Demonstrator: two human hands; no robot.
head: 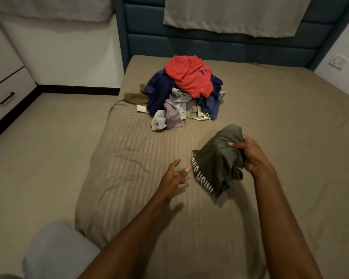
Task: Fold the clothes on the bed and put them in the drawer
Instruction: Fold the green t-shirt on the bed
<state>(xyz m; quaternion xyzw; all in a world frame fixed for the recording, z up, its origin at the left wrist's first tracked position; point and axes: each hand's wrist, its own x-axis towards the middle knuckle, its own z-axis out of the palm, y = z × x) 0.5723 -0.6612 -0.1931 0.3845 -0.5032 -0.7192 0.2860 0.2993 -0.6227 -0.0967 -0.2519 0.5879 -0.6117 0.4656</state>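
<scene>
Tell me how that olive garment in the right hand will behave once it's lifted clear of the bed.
The olive garment likely stays floppy: it already droops in folds below the right hand. Probably light, since one hand bunches it. The printed hem may swing.

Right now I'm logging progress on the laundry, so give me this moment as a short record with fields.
surface: bed with tan sheet
held item: olive garment, bunched, lifted above the sheet
right hand: grips the olive garment
left hand: fingers spread, holding nothing, beside the garment
unfolded: pile of clothes, red top uppermost
folded so far: none visible
</scene>
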